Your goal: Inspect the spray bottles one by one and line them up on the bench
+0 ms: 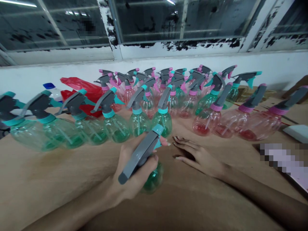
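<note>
My left hand (131, 173) is wrapped round a green spray bottle (152, 179) with a grey trigger head (139, 154) and teal nozzle, holding it upright on the brown table (60, 173). My right hand (199, 155) lies just to its right, palm down on the table, fingers stretched out toward the bottle and holding nothing. Right behind both hands stands a row of several green spray bottles (138, 122), and to the right a row of pink ones (207, 120).
More green and pink spray bottles (178, 93) crowd the back of the table against the white wall. A red plastic bag (81, 91) and a blue-capped white bottle (51, 89) lie at the back left. A white flat object (297, 132) sits at the right edge.
</note>
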